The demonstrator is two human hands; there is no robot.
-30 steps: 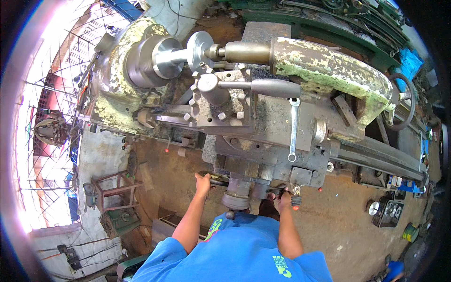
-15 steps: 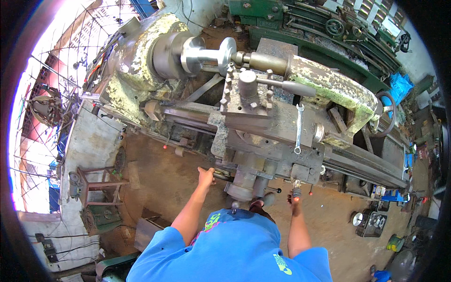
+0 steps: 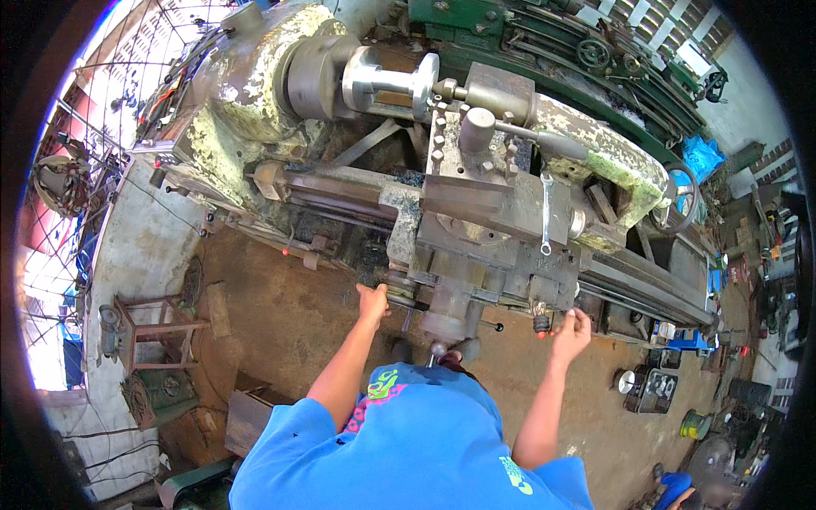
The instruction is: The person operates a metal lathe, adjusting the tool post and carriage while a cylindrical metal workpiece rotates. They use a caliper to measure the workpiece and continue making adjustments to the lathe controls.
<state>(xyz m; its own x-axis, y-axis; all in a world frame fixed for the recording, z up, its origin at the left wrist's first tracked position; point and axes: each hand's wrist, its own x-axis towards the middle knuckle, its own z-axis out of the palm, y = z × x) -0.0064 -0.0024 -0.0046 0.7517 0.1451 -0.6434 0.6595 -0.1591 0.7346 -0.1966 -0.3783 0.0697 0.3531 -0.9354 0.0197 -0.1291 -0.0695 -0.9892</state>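
Note:
My left hand [image 3: 372,303] is closed around the rim or handle of a handwheel [image 3: 408,301] at the front of the lathe carriage. My right hand [image 3: 571,331] has its fingers pinched together by the carriage's right front corner, and what they hold is hidden. Just left of it hangs a black knob with a red end [image 3: 541,324], apart from the fingers. A shiny spool-shaped metal workpiece [image 3: 391,82] sits between the chuck [image 3: 319,76] and the tailstock centre. In front of it stands the tool post [image 3: 466,157] with its long lever. A double-ended wrench [image 3: 546,214] lies on the carriage.
The tailstock handwheel [image 3: 682,197] is at far right, and a green machine [image 3: 586,59] stands behind. A wooden stool frame [image 3: 161,327] is at left. On the floor at right is a crate of metal parts [image 3: 654,391]. Part of another person [image 3: 676,491] shows at lower right.
My right hand has left the black and red knob and moved right and up to the carriage's corner. My left hand keeps its grip. The whole view has shifted slightly.

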